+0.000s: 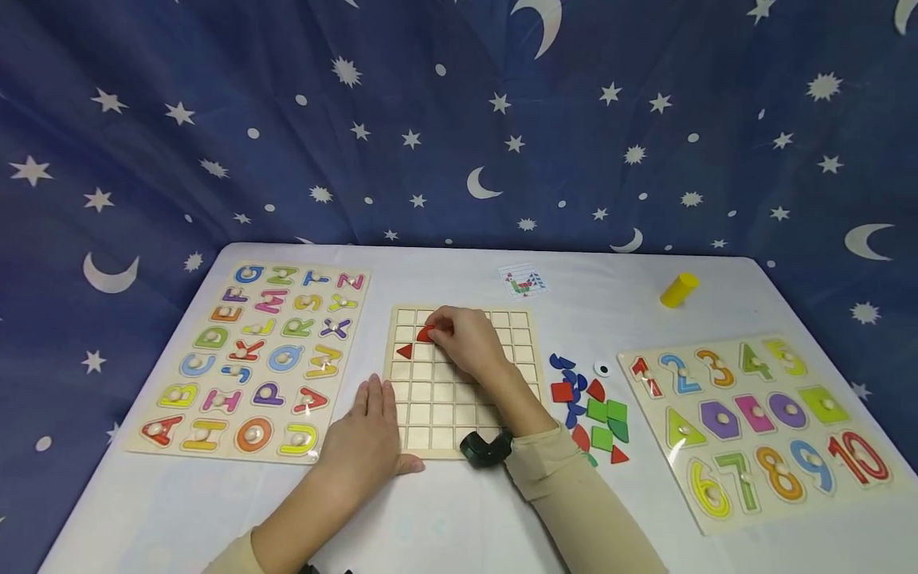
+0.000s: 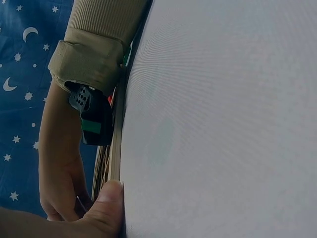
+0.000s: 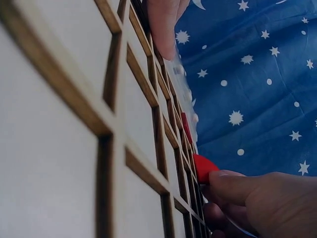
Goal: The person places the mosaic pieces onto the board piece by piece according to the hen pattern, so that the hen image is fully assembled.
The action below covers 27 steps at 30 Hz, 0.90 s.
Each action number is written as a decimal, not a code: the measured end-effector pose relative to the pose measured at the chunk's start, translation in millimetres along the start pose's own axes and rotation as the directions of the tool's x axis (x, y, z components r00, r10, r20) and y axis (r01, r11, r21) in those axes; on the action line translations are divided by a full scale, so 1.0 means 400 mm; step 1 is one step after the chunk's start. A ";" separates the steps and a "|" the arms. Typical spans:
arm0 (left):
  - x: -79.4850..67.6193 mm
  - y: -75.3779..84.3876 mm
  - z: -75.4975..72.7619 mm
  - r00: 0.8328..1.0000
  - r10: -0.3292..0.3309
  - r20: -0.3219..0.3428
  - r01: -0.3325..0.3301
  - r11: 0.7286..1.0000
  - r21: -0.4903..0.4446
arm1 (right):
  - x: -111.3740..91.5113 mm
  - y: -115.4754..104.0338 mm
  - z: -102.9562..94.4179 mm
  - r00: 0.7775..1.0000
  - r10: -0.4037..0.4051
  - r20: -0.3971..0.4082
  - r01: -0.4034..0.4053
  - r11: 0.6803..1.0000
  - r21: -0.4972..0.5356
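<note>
A wooden grid board (image 1: 419,416) lies in the middle of the table. Over its upper left cells, my right hand (image 1: 471,344) pinches a red rounded wooden piece (image 1: 424,334) between thumb and fingertips. In the right wrist view, this red piece (image 3: 203,167) stands tilted at the grid's ribs. A red triangle (image 1: 405,351) sits in a cell just left of and below it. My left hand (image 1: 366,434) rests along the board's lower left corner, fingers straight, with the thumb (image 2: 108,201) against the front edge in the left wrist view.
Right of the board lie loose blue pieces (image 1: 571,383), green squares (image 1: 602,438) and a red square (image 1: 562,392). A pattern card (image 1: 522,281) lies behind it. An alphabet board (image 1: 333,434) flanks the left, a number board (image 1: 681,478) the right, with a yellow cylinder (image 1: 678,290) behind.
</note>
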<state>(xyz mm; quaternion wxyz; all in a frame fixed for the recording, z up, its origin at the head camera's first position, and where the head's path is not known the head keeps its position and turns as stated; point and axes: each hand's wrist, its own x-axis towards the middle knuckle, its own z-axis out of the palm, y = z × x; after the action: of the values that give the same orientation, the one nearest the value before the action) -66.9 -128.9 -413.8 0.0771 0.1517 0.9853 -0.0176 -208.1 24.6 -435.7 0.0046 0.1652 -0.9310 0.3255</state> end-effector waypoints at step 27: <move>0.004 0.002 -0.003 1.000 0.009 -0.024 -0.009 1.000 0.005 | -0.006 0.000 -0.009 0.995 -0.006 0.095 0.023 0.984 -0.174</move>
<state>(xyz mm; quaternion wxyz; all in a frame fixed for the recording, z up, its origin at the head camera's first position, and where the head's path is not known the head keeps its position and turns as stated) -68.2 -127.7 -413.0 0.0650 0.1566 0.9853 -0.0179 -206.3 27.5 -432.9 -0.0222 0.1860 -0.9539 0.2344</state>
